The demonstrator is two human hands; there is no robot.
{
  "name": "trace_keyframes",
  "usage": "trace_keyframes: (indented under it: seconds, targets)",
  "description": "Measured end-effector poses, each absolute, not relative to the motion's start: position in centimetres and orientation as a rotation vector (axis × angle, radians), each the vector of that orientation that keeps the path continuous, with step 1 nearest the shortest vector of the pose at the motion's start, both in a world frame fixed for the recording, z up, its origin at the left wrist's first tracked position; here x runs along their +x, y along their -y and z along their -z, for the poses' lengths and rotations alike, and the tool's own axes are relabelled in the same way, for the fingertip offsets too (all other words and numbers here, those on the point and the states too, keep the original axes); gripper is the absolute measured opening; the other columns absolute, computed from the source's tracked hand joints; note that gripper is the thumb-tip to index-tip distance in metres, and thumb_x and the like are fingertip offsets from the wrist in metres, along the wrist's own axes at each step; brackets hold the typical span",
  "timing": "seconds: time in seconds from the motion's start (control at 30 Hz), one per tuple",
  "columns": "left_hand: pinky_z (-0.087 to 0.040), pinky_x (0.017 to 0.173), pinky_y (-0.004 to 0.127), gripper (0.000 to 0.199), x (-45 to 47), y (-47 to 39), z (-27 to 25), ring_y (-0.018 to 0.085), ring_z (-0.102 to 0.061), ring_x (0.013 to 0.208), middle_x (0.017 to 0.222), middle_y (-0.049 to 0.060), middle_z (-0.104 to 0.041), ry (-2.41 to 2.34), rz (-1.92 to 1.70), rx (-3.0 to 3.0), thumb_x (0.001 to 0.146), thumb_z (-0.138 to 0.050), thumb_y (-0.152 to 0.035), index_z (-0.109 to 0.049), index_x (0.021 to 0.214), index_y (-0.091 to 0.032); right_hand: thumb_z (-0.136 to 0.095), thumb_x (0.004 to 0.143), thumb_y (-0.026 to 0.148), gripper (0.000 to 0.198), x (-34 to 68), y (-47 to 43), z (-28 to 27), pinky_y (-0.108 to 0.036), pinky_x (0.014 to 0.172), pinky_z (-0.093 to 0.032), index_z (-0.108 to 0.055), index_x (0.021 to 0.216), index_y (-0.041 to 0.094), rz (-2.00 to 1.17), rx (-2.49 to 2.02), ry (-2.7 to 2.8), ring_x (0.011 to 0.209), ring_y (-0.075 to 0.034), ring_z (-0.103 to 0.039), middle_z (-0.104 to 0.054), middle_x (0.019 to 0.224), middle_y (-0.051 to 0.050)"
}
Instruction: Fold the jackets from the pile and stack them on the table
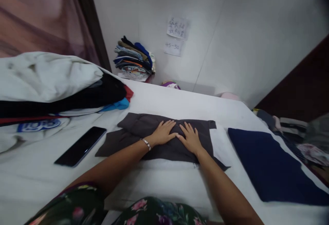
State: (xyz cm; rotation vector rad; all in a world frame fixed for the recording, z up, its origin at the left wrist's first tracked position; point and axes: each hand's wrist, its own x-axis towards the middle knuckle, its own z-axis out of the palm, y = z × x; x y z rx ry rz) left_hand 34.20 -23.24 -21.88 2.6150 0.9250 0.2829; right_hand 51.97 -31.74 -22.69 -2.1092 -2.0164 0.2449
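Crosswise, the dark grey garment (159, 139).

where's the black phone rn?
Head view, left side: the flat black smartphone lies screen-up on the white table, just left of the folded dark grey garment and below the pile of clothes.

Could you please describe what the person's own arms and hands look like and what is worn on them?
Both forearms are bare, with no gloves on either hand. The left hand has a thin silver bracelet at its wrist; the right hand shows no jewellery that I can see. Near the upper arms, a dark floral garment with pink and green flowers shows.
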Motion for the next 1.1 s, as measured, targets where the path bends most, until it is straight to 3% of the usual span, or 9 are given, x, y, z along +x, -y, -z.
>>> trace_keyframes:
  seconds: [0.17,0.3,0.37,0.47,0.73,0.93,1.1]
  targets:
    - [-0.019,0.116,0.054,0.058,28.3,21.2,20.2,0.03,-0.026,0.144,0.154,0.015,-0.035,-1.421,-0.338,2.55,0.09,-0.044,-0.05,-0.048,0.137,-0.017,-0.034,0.094,0.06,0.063,52.5,31.8,23.8,-0.057,0.115,-0.014,-0.033,0.149,0.029,-0.177,-2.09,2.037,0.147,-0.029,-0.017,-0.02,0.16,-0.007]
    - [-0.028,0.111,0.052,0.063,21.5,18.9,19.8,0.034,-0.028,0.143,0.152,0.021,-0.035,-1.985,-0.381,2.25,0.088,-0.044,-0.049,-0.045,0.137,-0.01,-0.035,0.094,0.059,0.063,52.6,31.7,24.0,-0.058,0.114,-0.015,-0.035,0.149,0.027,-0.156,-2.081,2.043,0.147,-0.03,-0.018,-0.021,0.16,-0.008]
    - [-0.035,0.107,0.048,0.07,19.1,18.2,19.9,0.035,-0.036,0.138,0.149,0.023,-0.04,-2.07,-0.34,2.034,0.086,-0.042,-0.056,-0.043,0.138,-0.008,-0.036,0.094,0.058,0.063,52.6,31.7,24.0,-0.059,0.114,-0.015,-0.035,0.149,0.027,-0.159,-2.078,2.046,0.147,-0.031,-0.018,-0.021,0.16,-0.009]
    - [-0.041,0.101,0.045,0.08,17.4,17.7,20.0,0.037,-0.048,0.129,0.142,0.025,-0.048,-2.082,-0.283,1.88,0.083,-0.04,-0.064,-0.042,0.138,-0.006,-0.036,0.094,0.058,0.063,52.5,31.7,24.0,-0.059,0.114,-0.015,-0.035,0.148,0.026,-0.166,-2.07,2.044,0.147,-0.031,-0.018,-0.021,0.16,-0.009]
    - [-0.046,0.095,0.044,0.094,16.7,16.1,19.3,0.041,-0.051,0.125,0.138,0.03,-0.051,-2.091,-0.29,1.711,0.067,-0.058,-0.069,-0.049,0.131,0.0,-0.036,0.094,0.059,0.063,52.5,31.7,24.2,-0.058,0.114,-0.013,-0.037,0.148,0.026,-0.176,-2.032,2.024,0.147,-0.031,-0.018,-0.022,0.16,-0.009]
    - [-0.055,0.067,0.041,0.073,16.0,16.2,17.6,0.033,-0.07,0.076,0.092,0.015,-0.075,-1.819,-0.266,1.366,0.059,-0.061,-0.077,-0.071,0.095,-0.015,-0.035,0.094,0.061,0.065,52.5,31.6,24.1,-0.058,0.115,-0.011,-0.036,0.148,0.026,-0.217,-2.021,2.017,0.147,-0.031,-0.017,-0.021,0.16,-0.01]
    - [-0.055,0.064,0.04,0.062,16.1,17.1,16.4,0.031,-0.07,0.076,0.088,0.011,-0.076,-1.665,-0.237,1.188,0.055,-0.071,-0.07,-0.072,0.091,-0.019,-0.035,0.094,0.061,0.065,52.4,31.7,24.0,-0.058,0.114,-0.011,-0.036,0.148,0.026,-0.215,-2.007,2.017,0.147,-0.032,-0.017,-0.022,0.16,-0.01]
